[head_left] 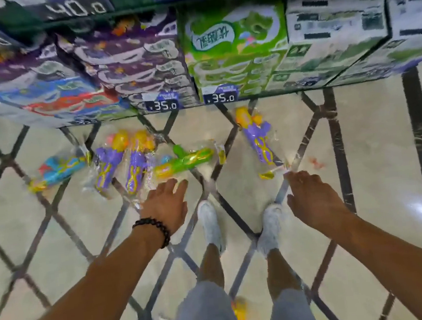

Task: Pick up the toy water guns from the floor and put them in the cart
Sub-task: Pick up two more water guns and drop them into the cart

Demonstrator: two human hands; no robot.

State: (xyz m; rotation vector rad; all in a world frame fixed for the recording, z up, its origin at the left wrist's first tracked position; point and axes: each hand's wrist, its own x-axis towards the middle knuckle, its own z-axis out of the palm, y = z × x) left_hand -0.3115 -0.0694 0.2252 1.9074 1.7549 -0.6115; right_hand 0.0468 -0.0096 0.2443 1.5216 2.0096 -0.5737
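Note:
Several bagged toy water guns lie on the pale floor in front of the shelf: a blue one (57, 172) at the left, two purple-and-yellow ones (107, 165) (137, 165) side by side, a green one (186, 161) and another purple one (258, 139) at the right. My left hand (166, 206), with a dark bead bracelet on the wrist, hovers open just below the green gun, fingers spread. My right hand (310, 196) reaches toward the yellow tip of the right purple gun, its fingers apart and holding nothing. No cart is in view.
A low shelf of boxed toys (235, 53) with price tags (162, 105) runs along the top. Dark tape lines cross the floor (374, 142). My white shoes (208, 222) stand between my arms. Another bagged toy (240, 310) lies behind my legs.

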